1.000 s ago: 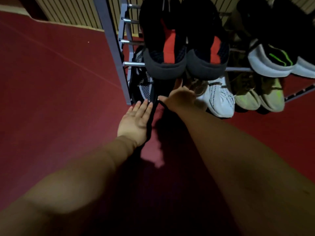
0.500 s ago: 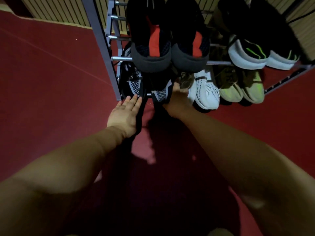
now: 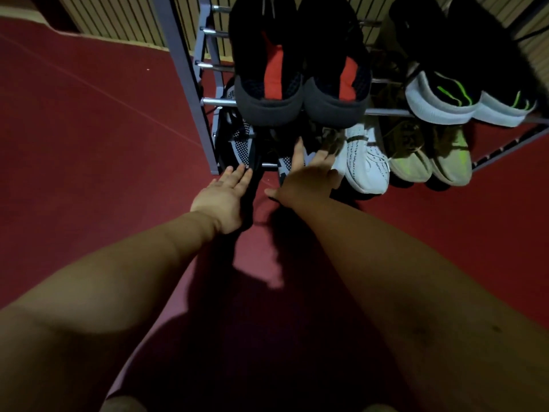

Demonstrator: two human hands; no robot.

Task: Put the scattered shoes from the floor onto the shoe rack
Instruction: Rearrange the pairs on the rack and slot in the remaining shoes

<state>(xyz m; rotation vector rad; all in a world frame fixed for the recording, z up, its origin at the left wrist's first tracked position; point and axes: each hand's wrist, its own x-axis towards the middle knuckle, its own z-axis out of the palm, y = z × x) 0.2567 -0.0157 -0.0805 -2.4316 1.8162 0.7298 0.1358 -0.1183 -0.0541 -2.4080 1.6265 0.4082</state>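
A grey metal shoe rack (image 3: 190,93) stands against a slatted wall. Its lower shelf holds a black-and-white knit shoe (image 3: 240,141) at the left and a second one (image 3: 285,168) beside it. My left hand (image 3: 225,197) lies flat with straight fingers, fingertips touching the heel of the left knit shoe. My right hand (image 3: 309,179) is spread with straight fingers pressing on the heel of the second knit shoe. Neither hand grips anything.
Black shoes with red tongues (image 3: 273,84) sit on the upper shelf, with black, white and green trainers (image 3: 439,96) to their right. Below them are a white knit shoe (image 3: 367,162) and olive-green shoes (image 3: 430,156). Red floor (image 3: 89,144) spreads left and right.
My right hand has opened from the shoe's heel into a spread, flat press. My left hand stays flat at the left shoe. The view has shifted slightly.
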